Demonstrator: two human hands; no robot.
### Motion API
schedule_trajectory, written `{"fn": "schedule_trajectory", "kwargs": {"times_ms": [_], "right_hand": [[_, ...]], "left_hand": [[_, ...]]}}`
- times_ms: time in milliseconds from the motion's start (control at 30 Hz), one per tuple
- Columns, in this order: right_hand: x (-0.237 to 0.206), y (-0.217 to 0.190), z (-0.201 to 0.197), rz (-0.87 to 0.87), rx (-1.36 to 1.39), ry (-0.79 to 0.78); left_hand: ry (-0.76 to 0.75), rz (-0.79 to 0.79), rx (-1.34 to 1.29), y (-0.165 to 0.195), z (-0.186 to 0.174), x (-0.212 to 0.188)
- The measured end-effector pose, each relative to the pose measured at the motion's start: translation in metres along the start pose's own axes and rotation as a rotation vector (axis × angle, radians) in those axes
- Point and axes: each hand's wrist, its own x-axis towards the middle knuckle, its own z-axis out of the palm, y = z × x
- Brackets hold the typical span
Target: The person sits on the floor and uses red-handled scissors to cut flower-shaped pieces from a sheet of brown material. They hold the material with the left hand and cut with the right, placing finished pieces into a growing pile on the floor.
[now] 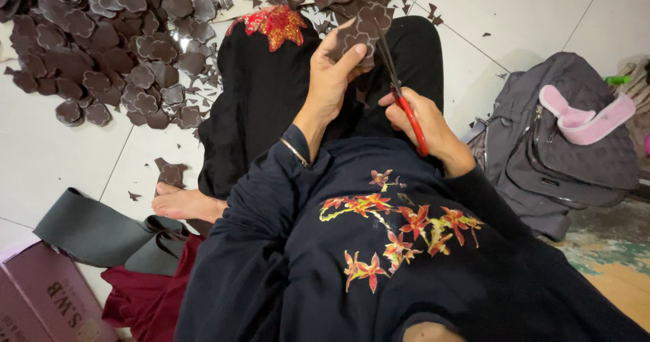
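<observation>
My left hand (333,78) pinches a dark brown flower-shaped piece (362,32) of thin sheet, held up over my lap. My right hand (425,122) grips red-handled scissors (401,91), the blades open and running up into the edge of that piece. Both arms wear dark sleeves, and a thin bracelet sits on the left wrist. I sit on the tiled floor with black cloth over my legs.
A big heap of cut brown flower shapes (108,44) covers the floor at upper left, with small scraps scattered about. A grey backpack (562,145) with a pink slipper (586,118) lies at right. A grey folded sheet (95,230), a maroon box (47,301) and my bare foot (186,203) are at left.
</observation>
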Motion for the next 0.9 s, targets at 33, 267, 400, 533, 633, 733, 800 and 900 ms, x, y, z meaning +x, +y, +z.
{"fn": "schedule_trajectory", "kwargs": {"times_ms": [33, 267, 400, 533, 633, 733, 800, 900], "right_hand": [[0.000, 0.000, 0.000, -0.029, -0.014, -0.005], [0.005, 0.009, 0.000, -0.112, 0.081, -0.025], [0.003, 0.017, 0.000, -0.087, 0.379, -0.031], [0.004, 0.018, -0.003, -0.098, 0.296, -0.017], [0.006, 0.015, -0.003, -0.124, 0.280, -0.027], [0.006, 0.010, -0.003, -0.122, 0.241, -0.024], [0.004, 0.006, -0.006, -0.105, 0.167, 0.002], [0.001, 0.003, -0.008, -0.147, 0.234, -0.004]], "left_hand": [[-0.009, -0.001, 0.004, 0.002, 0.002, -0.001], [-0.041, -0.032, 0.058, 0.012, 0.009, -0.004], [-0.052, -0.077, 0.027, 0.013, 0.008, -0.007], [-0.053, -0.096, 0.020, 0.011, 0.007, -0.008], [-0.052, -0.099, 0.016, 0.009, 0.007, -0.007], [-0.063, -0.101, 0.021, 0.009, 0.005, -0.008], [-0.084, -0.091, 0.024, 0.009, 0.005, -0.008], [-0.102, -0.084, 0.027, 0.008, 0.005, -0.010]]}}
